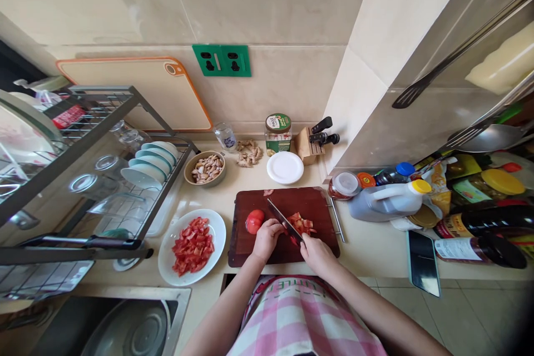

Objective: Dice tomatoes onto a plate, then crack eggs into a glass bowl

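Observation:
A dark red-brown cutting board (246,250) lies in front of me. My right hand (317,254) grips the handle of a kitchen knife (280,212), its blade slanting away to the upper left. Curled fingers of my left hand (268,238) press against the blade's left side, on a piece of tomato that they mostly hide. Chopped tomato (302,223) is heaped to the right of the blade. A larger red tomato (254,221) rests on the board, just beyond my left hand. Left of the board, a white plate (219,233) bears diced tomato (193,246).
Behind the board stand a small white plate (285,168), a knife block (307,147), a lidded jar (278,133), ginger (249,154) and a bowl of garlic (204,169). A dish rack (137,100) and sink (179,311) are left; bottles, a jug (375,203) and a phone (423,261) right.

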`<state>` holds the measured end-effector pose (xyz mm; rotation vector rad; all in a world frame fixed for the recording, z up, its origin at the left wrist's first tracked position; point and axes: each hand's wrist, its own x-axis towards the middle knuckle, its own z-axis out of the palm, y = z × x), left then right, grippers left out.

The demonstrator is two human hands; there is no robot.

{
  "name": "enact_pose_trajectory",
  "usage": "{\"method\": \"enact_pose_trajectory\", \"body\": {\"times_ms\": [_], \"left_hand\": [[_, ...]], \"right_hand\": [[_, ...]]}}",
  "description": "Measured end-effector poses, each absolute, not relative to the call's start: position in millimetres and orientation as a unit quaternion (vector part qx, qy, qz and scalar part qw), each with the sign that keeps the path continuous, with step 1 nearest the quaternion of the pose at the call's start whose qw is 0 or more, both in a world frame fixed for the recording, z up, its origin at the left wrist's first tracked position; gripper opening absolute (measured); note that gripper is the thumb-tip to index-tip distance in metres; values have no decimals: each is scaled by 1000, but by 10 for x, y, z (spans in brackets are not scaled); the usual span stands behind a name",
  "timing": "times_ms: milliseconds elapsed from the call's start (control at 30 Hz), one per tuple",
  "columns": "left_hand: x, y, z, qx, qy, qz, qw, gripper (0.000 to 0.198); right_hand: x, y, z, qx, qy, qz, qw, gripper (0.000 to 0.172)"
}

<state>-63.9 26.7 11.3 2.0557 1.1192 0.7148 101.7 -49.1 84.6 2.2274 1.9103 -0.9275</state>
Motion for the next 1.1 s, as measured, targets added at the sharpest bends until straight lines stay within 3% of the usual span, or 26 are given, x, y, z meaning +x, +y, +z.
{"method": "enact_pose_trajectory", "body": {"times_ms": [400,533,667,800,933,1100], "left_hand": [[-611,231,53,793,435,284,317,26],[-586,225,80,789,437,292,318,21],[-703,352,354,735,488,368,296,12],[-864,615,862,695,515,440,243,19],[-754,728,1216,845,354,286,280,32],[-407,564,1046,933,159,51,319,57]], "right_hand": [[1097,-480,749,708,635,-309,-1,20],[1199,-481,739,707,624,-326,-63,22],[1368,-569,877,713,623,-310,-83,23],[1437,-705,967,702,650,-275,-91,14],[1431,-794,965,687,676,-255,-84,12],[1386,-798,948,686,689,-230,-46,16]]}}
